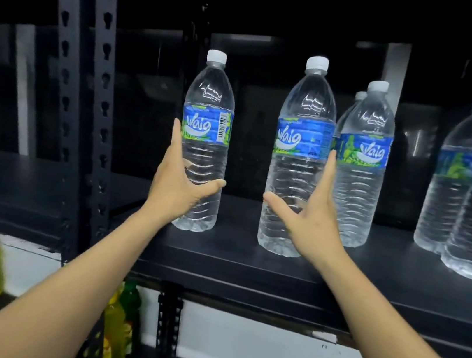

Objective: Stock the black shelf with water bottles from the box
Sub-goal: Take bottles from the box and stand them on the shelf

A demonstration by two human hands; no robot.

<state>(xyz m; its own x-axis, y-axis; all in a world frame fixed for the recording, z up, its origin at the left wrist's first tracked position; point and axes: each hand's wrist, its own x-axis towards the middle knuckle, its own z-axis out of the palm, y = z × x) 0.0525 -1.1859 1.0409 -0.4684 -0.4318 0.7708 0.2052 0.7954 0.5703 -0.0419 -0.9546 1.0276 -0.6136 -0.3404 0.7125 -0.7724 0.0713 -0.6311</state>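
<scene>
My left hand (179, 184) spread wide, clasps left bottle (204, 149): thumb across front, fingers (176, 139) straight up its left side. My right hand (312, 221) mirrors this on right bottle (298, 163), fingers (331, 168) up its right side. Both bottles upright on black shelf (232, 259), bare board between thumbs. Stocked bottles (361, 179) just right of right fingers. Shelf post (99, 103) well left of left fingers. Forearms reach up and forward.
</scene>
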